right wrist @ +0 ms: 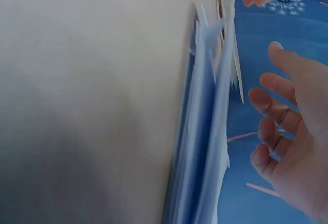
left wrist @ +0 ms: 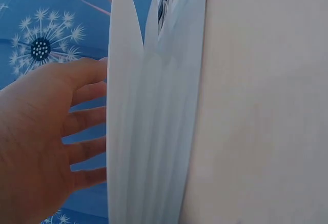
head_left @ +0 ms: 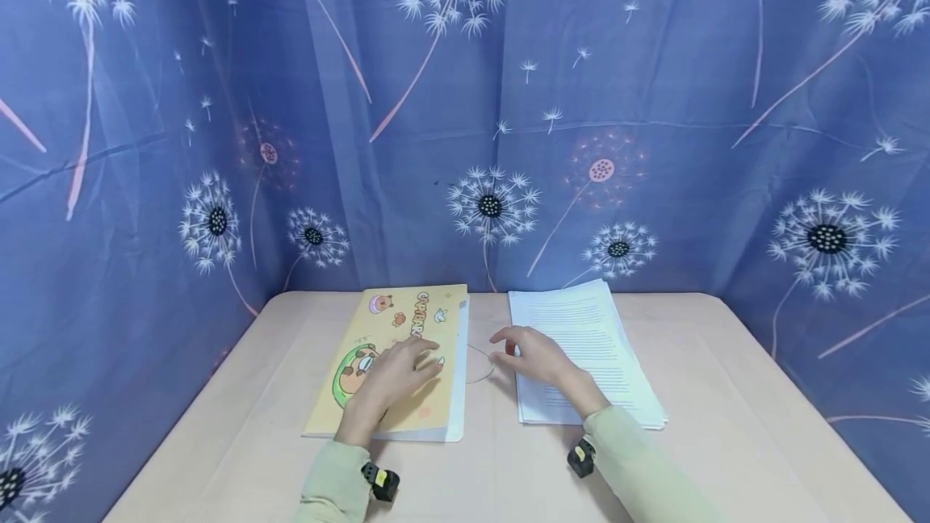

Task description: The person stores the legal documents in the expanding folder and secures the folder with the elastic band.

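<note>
Fingers (left wrist: 87, 120) of the left hand (head_left: 398, 368) spread loosely above the yellow folder (head_left: 395, 328), gripping nothing; whether they touch is unclear. Directly beneath, the folder runs lengthwise from near the table's (head_left: 734, 426) back edge toward its front. The right hand (head_left: 536, 357), curved and empty, is nearer the paper stack (head_left: 610, 361).

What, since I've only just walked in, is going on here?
A person's left hand is over a yellow cartoon folder, though contact is hard to tell. Their right hand hovers over the left edge of a stack of printed sheets, holding nothing. Folder and sheets lie apart on the table.
</note>
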The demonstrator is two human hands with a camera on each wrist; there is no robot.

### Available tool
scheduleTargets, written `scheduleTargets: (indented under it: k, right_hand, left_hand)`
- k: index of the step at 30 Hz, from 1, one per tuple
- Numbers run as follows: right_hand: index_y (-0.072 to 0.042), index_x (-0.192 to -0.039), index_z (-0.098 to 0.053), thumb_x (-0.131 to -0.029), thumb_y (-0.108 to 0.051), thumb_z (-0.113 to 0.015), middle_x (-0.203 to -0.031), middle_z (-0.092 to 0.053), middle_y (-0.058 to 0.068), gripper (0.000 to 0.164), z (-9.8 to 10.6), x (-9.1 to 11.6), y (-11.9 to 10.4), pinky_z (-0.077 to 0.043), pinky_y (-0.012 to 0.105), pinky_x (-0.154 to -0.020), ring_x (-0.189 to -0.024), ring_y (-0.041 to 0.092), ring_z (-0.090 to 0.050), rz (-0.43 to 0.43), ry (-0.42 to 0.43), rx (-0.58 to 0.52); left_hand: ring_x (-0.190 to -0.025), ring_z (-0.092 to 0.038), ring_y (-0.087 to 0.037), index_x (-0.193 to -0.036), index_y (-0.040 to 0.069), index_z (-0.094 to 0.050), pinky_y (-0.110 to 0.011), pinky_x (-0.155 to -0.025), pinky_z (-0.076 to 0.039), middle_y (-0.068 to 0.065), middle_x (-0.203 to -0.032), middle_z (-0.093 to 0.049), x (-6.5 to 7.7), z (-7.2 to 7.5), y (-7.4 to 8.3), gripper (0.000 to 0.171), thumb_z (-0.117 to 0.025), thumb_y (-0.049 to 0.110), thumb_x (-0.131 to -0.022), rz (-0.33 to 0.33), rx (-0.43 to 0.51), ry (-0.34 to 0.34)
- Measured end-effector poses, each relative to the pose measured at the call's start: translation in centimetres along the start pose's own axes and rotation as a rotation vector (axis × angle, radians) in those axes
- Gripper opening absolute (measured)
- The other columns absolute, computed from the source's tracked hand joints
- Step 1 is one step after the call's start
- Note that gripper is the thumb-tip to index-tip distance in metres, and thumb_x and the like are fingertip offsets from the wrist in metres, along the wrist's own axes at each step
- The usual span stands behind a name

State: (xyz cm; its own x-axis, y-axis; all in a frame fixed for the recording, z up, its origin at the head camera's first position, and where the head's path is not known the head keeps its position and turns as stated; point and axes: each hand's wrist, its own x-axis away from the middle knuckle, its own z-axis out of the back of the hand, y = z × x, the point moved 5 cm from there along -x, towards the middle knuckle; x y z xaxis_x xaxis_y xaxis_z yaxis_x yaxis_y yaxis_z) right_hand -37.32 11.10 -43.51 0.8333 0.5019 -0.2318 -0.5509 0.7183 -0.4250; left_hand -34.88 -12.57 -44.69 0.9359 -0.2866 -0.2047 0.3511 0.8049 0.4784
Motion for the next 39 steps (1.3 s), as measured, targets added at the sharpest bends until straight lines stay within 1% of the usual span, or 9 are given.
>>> scheduleTargets:
  k: [7, 11, 15, 18, 21, 28, 31, 35, 39]
  right_hand:
    - [-0.012, -0.123, -0.068, -0.094, -0.036, -0.066, -0.08, -0.061, -0.008, 0.038, -1.1, -0.9, -1.1, -0.043, 0.024, -0.063, -0.068, 0.005, -0.05, 0.019, -0.026, -0.006]
    - [-0.009, -0.124, -0.067, -0.093, -0.034, -0.066, -0.08, -0.062, -0.006, 0.039, -1.4, -1.3, -1.5, -0.044, 0.024, -0.063, -0.067, 0.005, -0.051, 0.041, -0.039, -0.022]
    - [-0.008, -0.125, -0.066, -0.092, -0.031, -0.068, -0.081, -0.062, -0.006, 0.04, -1.6, -1.5, -1.5, -0.045, 0.024, -0.063, -0.068, 0.005, -0.052, 0.03, -0.058, -0.043]
    - [-0.008, -0.126, -0.065, -0.092, -0.03, -0.068, -0.081, -0.062, -0.006, 0.041, -1.8, -1.6, -1.7, -0.045, 0.024, -0.064, -0.069, 0.006, -0.052, 0.025, -0.075, -0.061]
    - [-0.007, -0.126, -0.065, -0.092, -0.03, -0.068, -0.082, -0.062, -0.005, 0.041, -2.1, -1.8, -2.1, -0.045, 0.025, -0.065, -0.069, 0.006, -0.053, 0.025, -0.089, -0.086]
    - [-0.008, -0.127, -0.064, -0.093, -0.031, -0.067, -0.081, -0.061, -0.003, 0.042, -2.4, -2.5, -2.5, -0.043, 0.026, -0.061, -0.066, 0.008, -0.051, -0.014, -0.118, -0.132]
    - [-0.006, -0.128, -0.062, -0.092, -0.03, -0.068, -0.079, -0.06, -0.002, 0.043, -2.8, -2.6, -2.5, -0.042, 0.025, -0.059, -0.064, 0.009, -0.05, -0.03, -0.142, -0.151]
    - [-0.005, -0.129, -0.061, -0.092, -0.028, -0.069, -0.077, -0.059, -0.003, 0.045, -3.5, -2.4, -2.3, -0.041, 0.024, -0.057, -0.063, 0.008, -0.049, -0.051, -0.181, -0.161]
    - [-0.006, -0.129, -0.062, -0.091, -0.028, -0.07, -0.078, -0.06, -0.002, 0.044, -3.7, -2.6, -2.4, -0.042, 0.024, -0.057, -0.064, 0.009, -0.05, -0.055, -0.186, -0.169]
  left_hand:
    - [-0.136, -0.049, -0.034, -0.13, 0.02, -0.065, -0.057, -0.114, -0.033, -0.007, -0.141, -0.059, 0.3, 0.3, 0.1, 0.04, -0.064, 0.039, -0.094, 0.022, 0.002, -0.005]
    - [-0.136, -0.049, -0.032, -0.129, 0.021, -0.065, -0.056, -0.114, -0.033, -0.005, -0.14, -0.06, 0.0, 0.3, 0.1, 0.04, -0.064, 0.04, -0.094, 0.026, 0.005, 0.007]
    - [-0.133, -0.052, -0.032, -0.13, 0.021, -0.065, -0.056, -0.113, -0.034, -0.004, -0.14, -0.06, -0.5, -0.1, 0.2, 0.04, -0.063, 0.04, -0.095, 0.002, 0.005, 0.002]
    - [-0.133, -0.052, -0.033, -0.13, 0.02, -0.065, -0.057, -0.113, -0.034, -0.004, -0.14, -0.059, -0.6, -0.3, 0.3, 0.04, -0.063, 0.04, -0.094, 0.002, -0.001, -0.008]
    - [-0.13, -0.054, -0.032, -0.129, 0.02, -0.065, -0.056, -0.111, -0.036, -0.004, -0.14, -0.059, -0.6, -0.2, 0.3, 0.04, -0.063, 0.04, -0.094, 0.003, -0.017, 0.003]
    - [-0.133, -0.051, -0.032, -0.131, 0.02, -0.064, -0.056, -0.111, -0.036, -0.006, -0.143, -0.057, -0.6, 0.1, 0.7, 0.042, -0.064, 0.04, -0.094, -0.018, -0.037, 0.014]
    - [-0.136, -0.049, -0.03, -0.132, 0.02, -0.063, -0.056, -0.112, -0.035, -0.005, -0.143, -0.056, -0.6, -0.4, 0.7, 0.042, -0.063, 0.04, -0.094, -0.012, -0.037, 0.006]
    - [-0.138, -0.046, -0.027, -0.135, 0.022, -0.061, -0.054, -0.114, -0.033, -0.002, -0.145, -0.055, -0.3, -1.3, 0.6, 0.044, -0.06, 0.042, -0.096, 0.003, -0.014, -0.027]
    - [-0.139, -0.045, -0.026, -0.136, 0.024, -0.06, -0.055, -0.115, -0.032, 0.001, -0.145, -0.054, 0.0, -1.4, 0.6, 0.044, -0.058, 0.043, -0.097, 0.018, 0.001, -0.022]
